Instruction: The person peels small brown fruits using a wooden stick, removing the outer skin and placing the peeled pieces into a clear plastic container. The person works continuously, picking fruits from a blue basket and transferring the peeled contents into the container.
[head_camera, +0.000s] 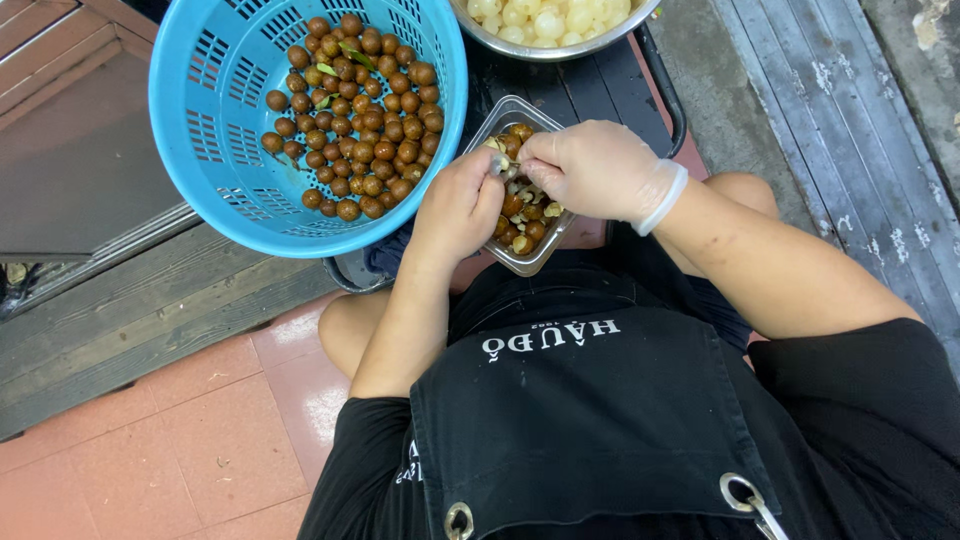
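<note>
My left hand (458, 207) is bare and my right hand (595, 170) wears a thin clear glove. Both pinch one small fruit (501, 163) between their fingertips, held just above a clear plastic tub (497, 120) filled with brown shells and seeds. The fruit is mostly hidden by my fingers. A blue plastic basket (215, 120) to the left holds several round brown fruits. A metal bowl (556, 47) at the top holds pale peeled fruits.
The tub rests on a dark slatted stool (590, 85) with a black metal frame. My black apron (590, 410) fills the lower frame. Reddish floor tiles (180, 440) lie at left, grey wooden boards (840, 90) at right.
</note>
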